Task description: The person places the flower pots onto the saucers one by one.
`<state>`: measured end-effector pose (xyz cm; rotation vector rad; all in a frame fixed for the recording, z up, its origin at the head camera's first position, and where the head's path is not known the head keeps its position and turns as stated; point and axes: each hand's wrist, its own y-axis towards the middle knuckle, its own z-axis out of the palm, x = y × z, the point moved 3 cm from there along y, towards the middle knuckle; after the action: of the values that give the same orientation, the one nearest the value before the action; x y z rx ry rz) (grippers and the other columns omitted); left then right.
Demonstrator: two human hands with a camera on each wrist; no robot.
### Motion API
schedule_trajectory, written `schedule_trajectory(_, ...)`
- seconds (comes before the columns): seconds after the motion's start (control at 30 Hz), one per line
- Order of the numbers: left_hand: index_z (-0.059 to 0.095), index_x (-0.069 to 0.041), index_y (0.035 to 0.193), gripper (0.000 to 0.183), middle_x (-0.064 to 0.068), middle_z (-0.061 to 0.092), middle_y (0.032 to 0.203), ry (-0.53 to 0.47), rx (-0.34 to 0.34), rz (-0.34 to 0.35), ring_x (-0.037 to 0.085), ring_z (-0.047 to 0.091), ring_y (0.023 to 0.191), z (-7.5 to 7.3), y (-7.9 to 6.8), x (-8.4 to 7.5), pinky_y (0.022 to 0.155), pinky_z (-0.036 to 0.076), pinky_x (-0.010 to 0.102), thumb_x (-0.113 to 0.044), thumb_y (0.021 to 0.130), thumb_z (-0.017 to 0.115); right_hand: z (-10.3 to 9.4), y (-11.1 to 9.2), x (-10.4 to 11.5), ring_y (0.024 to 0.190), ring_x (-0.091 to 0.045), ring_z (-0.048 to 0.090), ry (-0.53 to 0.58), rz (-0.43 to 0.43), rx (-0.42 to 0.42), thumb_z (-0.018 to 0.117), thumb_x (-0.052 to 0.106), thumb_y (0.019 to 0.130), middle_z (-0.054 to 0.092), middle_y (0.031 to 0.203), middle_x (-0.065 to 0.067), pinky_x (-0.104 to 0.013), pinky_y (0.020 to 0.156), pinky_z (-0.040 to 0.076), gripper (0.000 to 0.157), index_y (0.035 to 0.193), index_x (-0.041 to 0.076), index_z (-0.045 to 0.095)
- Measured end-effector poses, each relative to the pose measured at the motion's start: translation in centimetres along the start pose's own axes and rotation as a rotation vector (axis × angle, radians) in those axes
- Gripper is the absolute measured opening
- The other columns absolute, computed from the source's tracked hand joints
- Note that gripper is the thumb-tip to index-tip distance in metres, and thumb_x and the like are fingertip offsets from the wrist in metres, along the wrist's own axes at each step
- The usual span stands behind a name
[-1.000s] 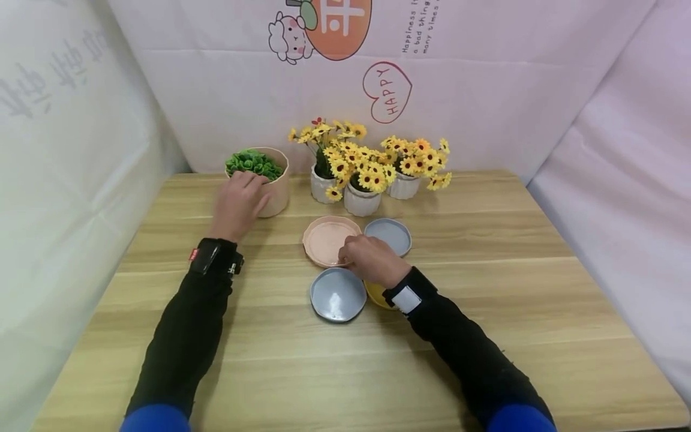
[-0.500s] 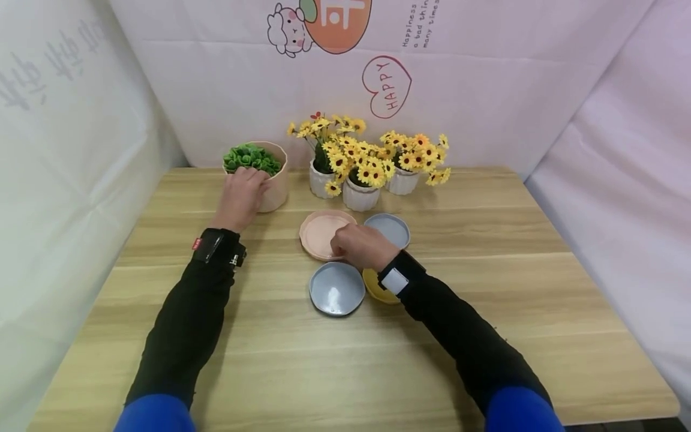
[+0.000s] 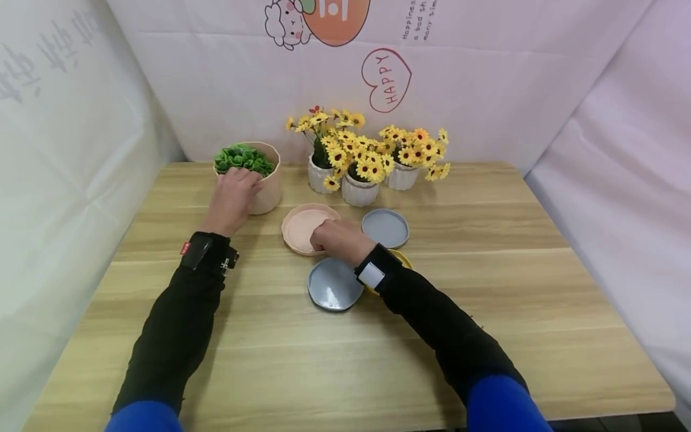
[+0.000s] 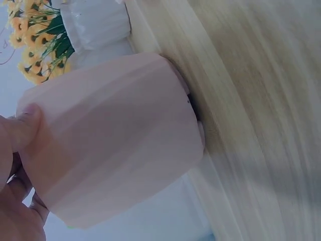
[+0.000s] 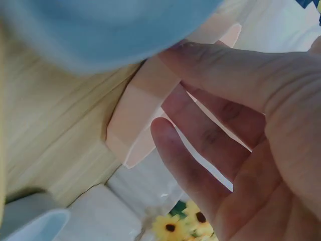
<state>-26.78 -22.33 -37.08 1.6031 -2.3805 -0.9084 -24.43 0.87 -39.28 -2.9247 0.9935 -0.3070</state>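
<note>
My left hand [image 3: 232, 201] grips the near rim of a peach flowerpot [image 3: 268, 191] filled with a green leafy plant [image 3: 243, 157]. In the left wrist view, the thumb lies on the outer wall of the pot [image 4: 115, 140] and the other fingers go over its rim. My right hand [image 3: 342, 240] pinches the edge of a pink saucer [image 3: 302, 225]. The right wrist view has the thumb under or outside the rim of the saucer [image 5: 135, 110], with the fingers on its inner side. A blue-grey saucer [image 3: 332, 285] sits just in front of it.
Another grey saucer [image 3: 385, 228] lies to the right, and a yellow saucer [image 3: 403, 259] is partly covered by my right wrist. Behind stand three white pots with yellow flowers [image 3: 360, 192]. A printed white cloth [image 3: 216, 90] hangs at the wooden table's back edge.
The pink saucer has slid left in my right hand, widening the gap to the grey saucer. My left hand and the peach pot have shifted slightly left. The head view has tilted down slightly.
</note>
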Motion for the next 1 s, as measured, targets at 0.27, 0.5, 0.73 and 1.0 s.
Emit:
schedule_trajectory(0.27, 0.071, 0.002, 0.111, 0.014, 0.023, 0.073, 0.106, -0.019, 0.024, -0.025, 0.045, 0.062, 0.105, -0.6, -0.8, -0.1, 0.085, 0.048, 0.062, -0.008, 0.104, 0.064, 0.5, 1.1, 2.8, 0.072, -0.015, 0.033, -0.025, -0.044, 0.035, 0.055, -0.007, 0.099, 0.040, 0.078, 0.003, -0.027, 0.061, 0.021, 0.043, 0.067, 0.019, 0.042)
schedule_trajectory(0.5, 0.071, 0.002, 0.110, 0.014, 0.023, 0.072, 0.104, -0.013, 0.022, -0.016, 0.046, 0.062, 0.105, -1.0, -1.4, -0.2, 0.085, 0.048, 0.064, -0.008, 0.103, 0.065, 1.1, 1.1, 5.8, 0.068, -0.012, 0.032, -0.111, -0.084, 0.027, 0.058, -0.003, 0.099, 0.045, 0.077, 0.007, -0.025, 0.057, 0.023, 0.045, 0.066, 0.021, 0.039)
schedule_trajectory(0.73, 0.071, 0.002, 0.108, 0.013, 0.023, 0.073, 0.102, -0.026, 0.013, -0.012, 0.046, 0.062, 0.102, -1.6, -2.3, -0.6, 0.084, 0.047, 0.062, -0.008, 0.103, 0.066, 1.6, -0.5, 8.5, 0.075, -0.009, 0.059, -0.237, -0.148, 0.037, 0.061, 0.014, 0.105, 0.075, 0.096, 0.003, -0.027, 0.062, 0.054, 0.021, 0.091, 0.020, 0.075)
schedule_trajectory(1.0, 0.072, 0.002, 0.108, 0.011, 0.021, 0.074, 0.101, -0.054, -0.014, 0.005, 0.043, 0.062, 0.097, -2.3, -3.9, -1.3, 0.077, 0.044, 0.054, -0.006, 0.101, 0.067, 2.5, -3.2, 9.3, 0.085, -0.015, 0.070, -0.310, -0.166, -0.008, 0.060, 0.028, 0.107, 0.074, 0.097, 0.002, -0.028, 0.065, 0.058, 0.019, 0.106, 0.022, 0.078)
